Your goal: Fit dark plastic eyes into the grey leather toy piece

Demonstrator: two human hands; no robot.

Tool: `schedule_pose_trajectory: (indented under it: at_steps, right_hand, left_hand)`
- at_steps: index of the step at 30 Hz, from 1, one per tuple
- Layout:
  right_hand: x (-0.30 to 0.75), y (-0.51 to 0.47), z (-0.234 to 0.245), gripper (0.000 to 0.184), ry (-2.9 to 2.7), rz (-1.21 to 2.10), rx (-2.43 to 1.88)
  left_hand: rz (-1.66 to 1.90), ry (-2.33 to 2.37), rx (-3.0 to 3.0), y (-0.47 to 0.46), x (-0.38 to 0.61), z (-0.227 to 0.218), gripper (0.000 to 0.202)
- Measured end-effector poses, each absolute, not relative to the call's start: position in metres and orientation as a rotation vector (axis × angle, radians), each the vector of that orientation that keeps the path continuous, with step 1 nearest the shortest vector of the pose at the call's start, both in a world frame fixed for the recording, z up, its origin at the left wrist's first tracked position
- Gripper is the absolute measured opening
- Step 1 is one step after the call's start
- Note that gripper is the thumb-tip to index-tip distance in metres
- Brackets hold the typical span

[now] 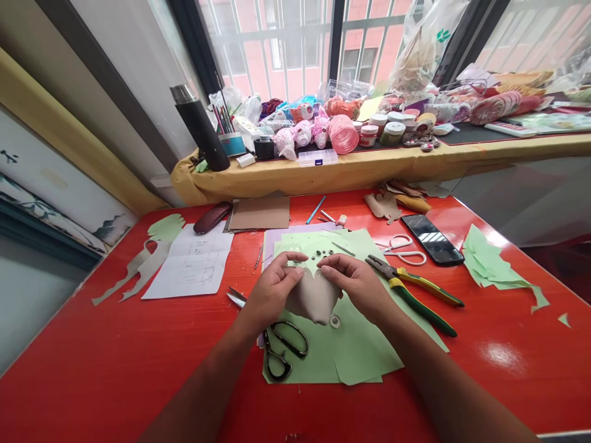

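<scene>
Both my hands hold a beige, rounded piece of cut material (314,300) over green paper sheets (355,351) on the red table (138,363). My left hand (274,284) pinches its upper left edge with closed fingers. My right hand (355,280) pinches its upper right edge. A small round washer-like disc (335,321) lies just below the piece. Several small dark buttons (321,253) sit on the green paper just beyond my fingers.
Black-handled scissors (281,347) lie under my left wrist. Yellow-green pliers (415,292) lie to the right, with white scissors (406,249) and a phone (431,239) beyond. A white drawing sheet (191,267) lies left. A cluttered sill (369,166) with a black flask (201,129) runs behind.
</scene>
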State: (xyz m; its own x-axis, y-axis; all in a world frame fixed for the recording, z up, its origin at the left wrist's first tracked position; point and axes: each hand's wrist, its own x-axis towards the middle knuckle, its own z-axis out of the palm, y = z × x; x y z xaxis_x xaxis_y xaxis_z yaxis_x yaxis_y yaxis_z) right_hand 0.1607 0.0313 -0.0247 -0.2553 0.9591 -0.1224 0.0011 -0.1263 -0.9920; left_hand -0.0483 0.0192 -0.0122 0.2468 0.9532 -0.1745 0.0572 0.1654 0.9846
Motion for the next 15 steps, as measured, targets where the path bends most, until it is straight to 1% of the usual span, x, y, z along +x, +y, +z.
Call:
schedule_pose_trajectory:
  at_steps: [6,15]
  right_hand:
    - [0.1605,0.0314,-0.0262,0.038,-1.315,1.510,-1.149]
    - [0.1619,0.0331,-0.0216,0.042,-1.228,1.467,-1.169]
  left_hand:
    - [0.932,1.128,1.221,0.0198,-0.0475,-0.0109,0.038]
    - [0.930,1.138,1.222,0.0209,-0.0479,-0.0132,0.040]
